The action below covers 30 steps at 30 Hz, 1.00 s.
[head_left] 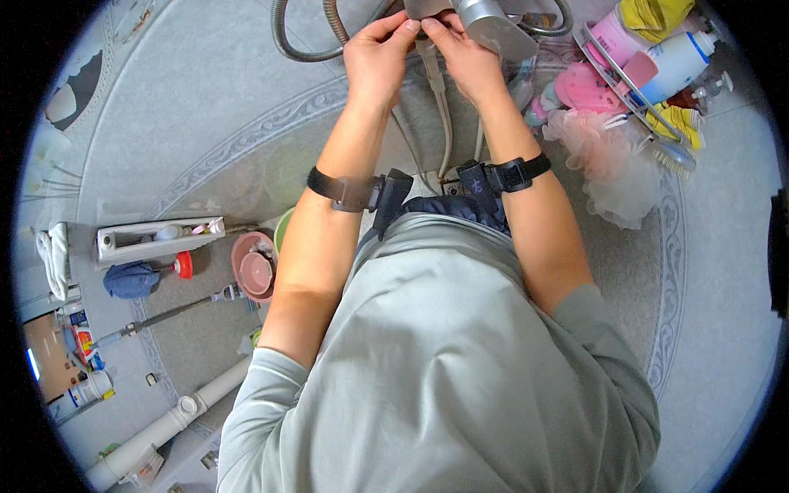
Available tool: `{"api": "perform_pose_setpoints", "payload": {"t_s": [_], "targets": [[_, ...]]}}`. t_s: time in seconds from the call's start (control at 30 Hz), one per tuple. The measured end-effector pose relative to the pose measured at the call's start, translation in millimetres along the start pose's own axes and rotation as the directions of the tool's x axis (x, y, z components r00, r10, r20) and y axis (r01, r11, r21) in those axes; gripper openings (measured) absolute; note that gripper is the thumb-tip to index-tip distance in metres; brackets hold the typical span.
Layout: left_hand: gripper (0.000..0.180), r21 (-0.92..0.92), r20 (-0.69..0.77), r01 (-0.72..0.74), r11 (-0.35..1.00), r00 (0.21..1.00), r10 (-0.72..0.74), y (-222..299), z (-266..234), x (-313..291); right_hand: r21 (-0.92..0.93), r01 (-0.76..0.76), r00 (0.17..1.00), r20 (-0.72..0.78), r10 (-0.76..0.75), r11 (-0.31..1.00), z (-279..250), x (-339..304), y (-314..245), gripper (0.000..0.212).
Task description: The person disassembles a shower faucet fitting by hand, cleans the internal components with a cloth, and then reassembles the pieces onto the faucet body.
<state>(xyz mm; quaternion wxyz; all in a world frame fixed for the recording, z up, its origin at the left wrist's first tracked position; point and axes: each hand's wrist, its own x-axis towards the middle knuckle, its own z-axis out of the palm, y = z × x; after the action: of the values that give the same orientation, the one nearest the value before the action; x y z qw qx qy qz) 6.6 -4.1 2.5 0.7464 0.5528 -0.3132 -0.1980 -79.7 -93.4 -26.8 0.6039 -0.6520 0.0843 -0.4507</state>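
Observation:
At the top edge of the head view, my left hand (376, 67) and my right hand (470, 64) meet with thumbs and fingers pinched. What sits between their fingertips is too small and hidden to make out. They touch the lower edge of a grey metallic piece (426, 7), which is cut off by the picture's edge. Just below the fingertips hangs a pale cable (445, 123) with a thicker end. A silver cylindrical fitting (495, 31) juts out beside my right hand. Flexible metal hoses (283, 37) loop behind both hands.
On the right wall, a wire rack (604, 70) holds bottles and yellow cloths, with pink mesh bath puffs (604, 156) and a brush (674, 156) hanging below. Pink basins (256, 271), a white radiator-like box (160, 240) and a white pipe (177, 419) are on the left.

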Motion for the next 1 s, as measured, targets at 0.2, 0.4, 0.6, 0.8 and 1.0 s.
{"api": "perform_pose_setpoints", "payload": {"t_s": [0.2,0.4,0.6,0.8,1.0], "targets": [[0.028,-0.103,-0.003,0.059,0.993,0.998,-0.059,-3,0,0,0.012,0.000,0.999,0.038,-0.001,1.000,-4,5,8,0.034],[0.031,-0.042,0.096,0.170,0.985,0.982,-0.165,1,-7,2,-0.334,-0.088,0.988,0.092,0.125,0.938,-10,5,-11,0.036],[0.031,-0.010,0.053,0.042,0.999,0.998,-0.042,7,-1,-4,-0.331,0.038,0.999,0.040,-0.026,0.943,-6,1,2,0.034],[0.032,0.019,0.064,0.035,0.999,0.997,-0.036,9,-3,-5,-0.531,0.048,0.997,-0.028,-0.074,0.846,-2,-6,-10,0.035],[0.028,-0.071,0.010,0.078,0.994,0.997,-0.078,3,1,-4,-0.390,0.040,0.999,0.028,-0.031,0.920,-6,1,2,0.032]]}}
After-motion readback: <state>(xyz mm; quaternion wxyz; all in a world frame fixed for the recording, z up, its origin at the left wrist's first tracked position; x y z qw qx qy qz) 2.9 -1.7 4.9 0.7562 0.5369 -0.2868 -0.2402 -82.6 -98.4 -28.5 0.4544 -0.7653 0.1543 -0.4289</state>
